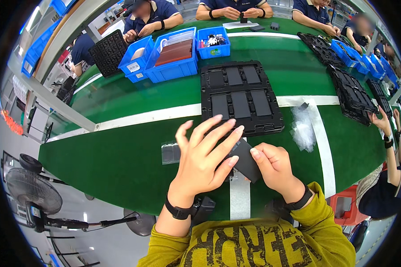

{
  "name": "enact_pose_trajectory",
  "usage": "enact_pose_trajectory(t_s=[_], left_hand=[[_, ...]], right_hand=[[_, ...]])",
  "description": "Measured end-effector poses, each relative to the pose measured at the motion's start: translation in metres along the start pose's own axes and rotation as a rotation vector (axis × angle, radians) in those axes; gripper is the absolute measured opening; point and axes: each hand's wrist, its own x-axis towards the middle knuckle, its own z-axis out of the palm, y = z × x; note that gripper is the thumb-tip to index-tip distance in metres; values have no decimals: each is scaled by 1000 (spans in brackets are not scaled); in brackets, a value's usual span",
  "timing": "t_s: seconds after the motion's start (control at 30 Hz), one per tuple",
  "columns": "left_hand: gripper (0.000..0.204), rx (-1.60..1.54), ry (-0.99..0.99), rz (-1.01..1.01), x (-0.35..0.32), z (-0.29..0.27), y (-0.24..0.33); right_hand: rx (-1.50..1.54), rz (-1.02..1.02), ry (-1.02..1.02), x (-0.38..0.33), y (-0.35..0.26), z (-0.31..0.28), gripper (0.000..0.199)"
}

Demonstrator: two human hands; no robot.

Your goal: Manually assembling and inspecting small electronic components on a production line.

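A dark, thin rectangular piece (248, 168) is tilted in front of me, pinched at its right edge between the thumb and curled fingers of my right hand (277, 171). My left hand (200, 160) is open, its fingers spread above the left side of that piece; whether a fingertip touches it I cannot tell. Just beyond my hands lies a black moulded tray (272, 127) with several dark flat rectangular pieces in its pockets. A small clear plastic sleeve (170, 153) lies by my left hand, partly covered by it.
Clear plastic bags (304, 129) are heaped right of the tray. Blue bins (171, 69) stand at the far left, one with reddish-brown sheets. More black trays (352, 95) line the right side. Other people (234, 10) work across the green table (107, 155). A fan (33, 191) stands left.
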Motion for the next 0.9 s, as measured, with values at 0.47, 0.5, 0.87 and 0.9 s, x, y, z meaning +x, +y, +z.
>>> enact_pose_trajectory(t_s=[0.47,0.5,0.87,0.9], left_hand=[[52,-998,160,-515,-11,13,3],[52,-1005,139,-578,-10,14,3],[44,-1227,221,-580,-11,21,-4],[50,-1337,209,-479,-10,26,-5]], right_hand=[[-408,-380,51,2,0,1,12],[-408,-377,47,3,1,2,12],[230,104,116,-4,-7,6,22],[333,179,25,-4,-10,4,30]])
